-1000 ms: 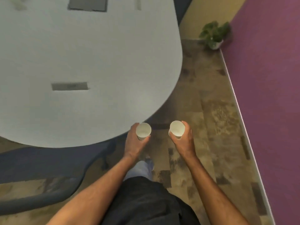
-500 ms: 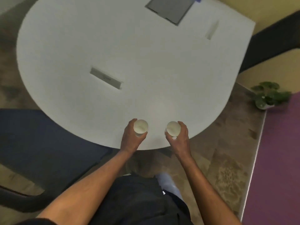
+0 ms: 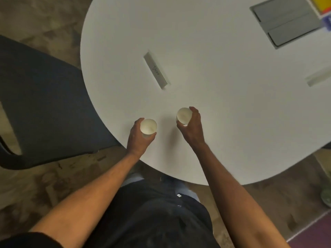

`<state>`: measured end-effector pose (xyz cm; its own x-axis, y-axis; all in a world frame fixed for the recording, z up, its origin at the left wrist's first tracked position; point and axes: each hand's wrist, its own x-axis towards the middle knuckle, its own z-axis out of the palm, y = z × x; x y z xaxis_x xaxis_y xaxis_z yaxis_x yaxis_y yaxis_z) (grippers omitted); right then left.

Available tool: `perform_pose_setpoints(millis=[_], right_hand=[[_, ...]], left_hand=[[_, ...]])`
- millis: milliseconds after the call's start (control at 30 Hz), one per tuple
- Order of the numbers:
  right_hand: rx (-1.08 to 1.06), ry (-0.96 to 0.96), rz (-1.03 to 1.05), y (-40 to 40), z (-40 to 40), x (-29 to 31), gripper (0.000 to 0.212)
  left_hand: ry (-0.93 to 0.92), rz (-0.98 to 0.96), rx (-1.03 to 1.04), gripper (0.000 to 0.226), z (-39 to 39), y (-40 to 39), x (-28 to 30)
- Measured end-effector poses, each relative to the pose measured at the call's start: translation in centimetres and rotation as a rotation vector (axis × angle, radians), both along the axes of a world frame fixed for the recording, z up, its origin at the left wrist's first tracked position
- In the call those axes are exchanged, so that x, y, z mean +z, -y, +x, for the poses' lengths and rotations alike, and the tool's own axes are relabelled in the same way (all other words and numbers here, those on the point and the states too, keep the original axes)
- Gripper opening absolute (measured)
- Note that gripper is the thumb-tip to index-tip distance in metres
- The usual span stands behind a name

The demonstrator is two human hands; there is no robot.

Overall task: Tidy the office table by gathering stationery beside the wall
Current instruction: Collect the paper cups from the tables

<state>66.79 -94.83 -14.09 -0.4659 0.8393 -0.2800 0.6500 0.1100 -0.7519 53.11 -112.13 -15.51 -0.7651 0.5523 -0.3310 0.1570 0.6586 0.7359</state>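
Head view: two white, seemingly empty cups (image 3: pixel 148 126)

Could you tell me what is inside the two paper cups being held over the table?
Both look empty. The left cup shows only its pale inner wall and bottom. The right cup tilts, so its bottom is partly out of sight.

White rounded table (image 3: pixel 223 108) w/ flush grey hatch (image 3: pixel 286 20) & slim grey slot plate (image 3: pixel 155 70).
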Motion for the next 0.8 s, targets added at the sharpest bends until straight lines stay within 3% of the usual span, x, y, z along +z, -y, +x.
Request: perform_pose_setpoints(millis=[300,800], right_hand=[[0.355,0.046,0.052,-7.1,-4.3,-3.7,0.080],[0.404,0.025,0.062,-9.6,-8.3,-6.8,0.078]], left_hand=[[-0.058,-0.001,0.250,0.079,4.6,-1.2,0.1],[-0.059,-0.083,0.301,0.082,8.5,0.1,1.1]])
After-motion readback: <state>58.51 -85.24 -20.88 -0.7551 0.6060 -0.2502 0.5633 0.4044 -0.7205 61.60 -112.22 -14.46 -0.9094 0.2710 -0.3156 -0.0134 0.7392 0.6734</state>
